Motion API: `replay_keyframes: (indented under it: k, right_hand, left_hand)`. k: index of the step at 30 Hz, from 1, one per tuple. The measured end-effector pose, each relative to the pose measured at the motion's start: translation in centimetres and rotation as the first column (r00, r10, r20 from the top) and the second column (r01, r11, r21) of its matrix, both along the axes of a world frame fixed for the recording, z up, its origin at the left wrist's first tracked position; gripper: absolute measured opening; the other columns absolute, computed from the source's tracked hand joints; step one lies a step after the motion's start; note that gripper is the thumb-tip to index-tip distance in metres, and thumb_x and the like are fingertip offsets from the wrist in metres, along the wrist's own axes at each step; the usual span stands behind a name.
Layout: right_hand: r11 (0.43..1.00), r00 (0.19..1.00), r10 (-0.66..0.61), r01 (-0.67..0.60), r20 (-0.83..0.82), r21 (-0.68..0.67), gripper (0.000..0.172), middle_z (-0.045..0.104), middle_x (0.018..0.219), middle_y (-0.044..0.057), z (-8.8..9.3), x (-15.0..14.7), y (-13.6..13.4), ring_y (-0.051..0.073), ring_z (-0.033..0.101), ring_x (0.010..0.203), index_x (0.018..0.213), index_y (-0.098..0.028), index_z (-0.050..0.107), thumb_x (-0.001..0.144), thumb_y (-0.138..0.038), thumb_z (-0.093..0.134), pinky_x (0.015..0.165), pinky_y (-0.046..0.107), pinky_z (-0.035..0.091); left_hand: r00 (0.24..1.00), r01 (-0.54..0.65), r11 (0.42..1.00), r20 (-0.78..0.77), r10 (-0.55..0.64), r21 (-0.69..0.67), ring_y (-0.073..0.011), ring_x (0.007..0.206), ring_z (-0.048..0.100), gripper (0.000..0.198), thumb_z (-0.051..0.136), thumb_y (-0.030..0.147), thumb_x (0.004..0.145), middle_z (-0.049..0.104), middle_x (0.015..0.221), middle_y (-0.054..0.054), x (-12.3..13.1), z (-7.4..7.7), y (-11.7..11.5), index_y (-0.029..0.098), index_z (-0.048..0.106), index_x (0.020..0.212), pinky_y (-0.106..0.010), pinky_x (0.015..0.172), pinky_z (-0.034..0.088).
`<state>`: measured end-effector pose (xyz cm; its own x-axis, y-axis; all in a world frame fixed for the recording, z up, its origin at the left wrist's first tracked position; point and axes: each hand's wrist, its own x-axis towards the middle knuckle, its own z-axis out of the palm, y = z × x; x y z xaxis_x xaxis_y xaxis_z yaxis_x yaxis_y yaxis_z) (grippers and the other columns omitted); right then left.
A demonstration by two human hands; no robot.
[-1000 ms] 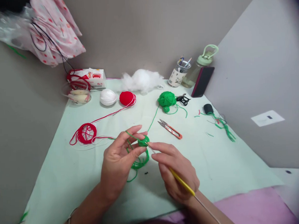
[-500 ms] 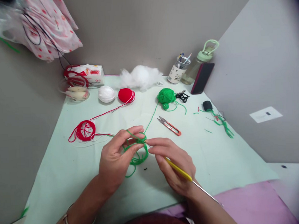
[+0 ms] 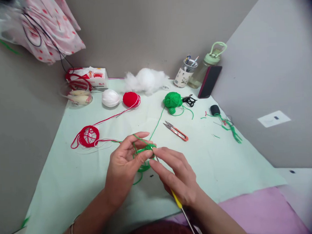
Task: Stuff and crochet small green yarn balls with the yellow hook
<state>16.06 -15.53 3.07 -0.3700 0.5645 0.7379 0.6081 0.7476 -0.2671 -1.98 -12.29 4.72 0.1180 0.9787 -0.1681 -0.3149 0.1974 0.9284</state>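
Note:
My left hand (image 3: 123, 166) pinches a small green crochet piece (image 3: 144, 152) between thumb and fingers, with green yarn looped over its forefinger. My right hand (image 3: 178, 176) grips a yellow-handled crochet hook (image 3: 176, 200) whose metal tip is at the green piece. A green strand runs up the table to a green yarn ball (image 3: 173, 100). Both hands hover over the pale green table cover (image 3: 71, 179).
Orange thread snips (image 3: 176, 131) lie just beyond my hands. Further back are a loose red yarn coil (image 3: 88, 136), red ball (image 3: 130, 99), white ball (image 3: 110, 98), white stuffing (image 3: 145, 79), pen cup (image 3: 183, 74), bottle (image 3: 204, 69), phone (image 3: 209, 82) and black spool (image 3: 215, 110).
My right hand has turned, swinging the hook's handle downward and toward me while its tip stays at the green piece. My left hand has closed a little more on the work.

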Motion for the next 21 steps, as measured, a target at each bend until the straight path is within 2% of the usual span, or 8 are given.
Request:
replay_keyframes:
  k: [4,6,8,11,14,17,21]
  right_hand:
    - [1.000,1.000,-0.007,0.007,0.019,-0.028,0.043,0.077,0.133,0.008,0.2,0.4,-0.3,0.028,0.075,0.119,0.135,-0.032,0.071,0.097,-0.014,0.071,0.091,0.043,0.070]
    - [1.000,1.000,-0.003,0.003,-0.012,-0.030,0.044,0.077,0.133,0.010,0.3,0.4,-0.1,0.027,0.075,0.120,0.139,-0.030,0.069,0.098,-0.014,0.070,0.091,0.041,0.070]
    - [1.000,0.997,0.019,-0.020,-0.072,-0.019,0.044,0.077,0.131,0.012,0.2,0.3,0.3,0.026,0.074,0.121,0.143,-0.027,0.067,0.101,-0.015,0.066,0.091,0.040,0.069]
    - [0.997,0.978,0.062,-0.069,-0.197,-0.032,0.044,0.077,0.131,0.013,0.2,-0.1,0.9,0.025,0.075,0.118,0.144,-0.027,0.066,0.103,-0.013,0.061,0.090,0.040,0.069]
    - [0.993,0.965,0.047,-0.073,-0.258,-0.092,0.045,0.075,0.134,0.013,0.4,-0.6,1.4,0.023,0.076,0.117,0.141,-0.031,0.068,0.103,-0.009,0.060,0.088,0.040,0.068]
    - [0.996,0.971,0.040,-0.059,-0.236,-0.074,0.040,0.076,0.132,0.016,0.6,-0.7,1.4,0.024,0.075,0.117,0.138,-0.026,0.069,0.103,-0.009,0.059,0.088,0.039,0.068]
    - [0.999,0.989,0.044,-0.047,-0.144,-0.019,0.035,0.077,0.127,0.019,0.5,-0.6,0.9,0.026,0.075,0.123,0.135,-0.018,0.069,0.103,-0.009,0.057,0.092,0.041,0.069]
  left_hand:
    - [0.983,0.034,0.993,0.184,-0.012,-0.117,-0.0140,0.083,0.073,0.040,0.088,0.027,0.083,0.073,0.092,0.000,0.3,0.2,-0.3,0.026,0.077,0.121,-0.023,0.076,0.061]
    - [0.964,0.079,0.983,0.263,-0.033,-0.166,-0.0097,0.074,0.069,0.039,0.089,0.027,0.083,0.068,0.088,0.003,0.4,0.4,-0.4,0.027,0.079,0.120,-0.018,0.069,0.058]
    - [0.955,0.102,0.982,0.293,-0.052,-0.158,-0.0084,0.073,0.068,0.041,0.091,0.028,0.081,0.068,0.087,0.004,0.3,0.4,-0.4,0.030,0.080,0.120,-0.017,0.068,0.058]
    - [0.969,0.079,0.991,0.242,-0.051,-0.104,-0.0104,0.083,0.070,0.045,0.094,0.026,0.078,0.073,0.092,0.002,-0.1,0.3,-0.3,0.032,0.080,0.120,-0.017,0.074,0.059]
    - [0.982,0.064,0.995,0.181,-0.049,-0.082,-0.0128,0.091,0.072,0.044,0.095,0.024,0.077,0.077,0.097,0.001,-0.3,0.1,-0.1,0.032,0.080,0.118,-0.018,0.077,0.060]
    - [0.986,0.049,0.997,0.160,-0.040,-0.057,-0.0126,0.090,0.073,0.042,0.094,0.022,0.078,0.078,0.097,0.001,-0.2,0.0,0.0,0.033,0.080,0.116,-0.018,0.076,0.060]
    - [0.991,-0.033,0.999,0.133,0.034,-0.011,-0.0136,0.089,0.076,0.043,0.092,0.019,0.078,0.079,0.096,0.001,0.1,0.1,-0.3,0.032,0.080,0.117,-0.020,0.075,0.062]
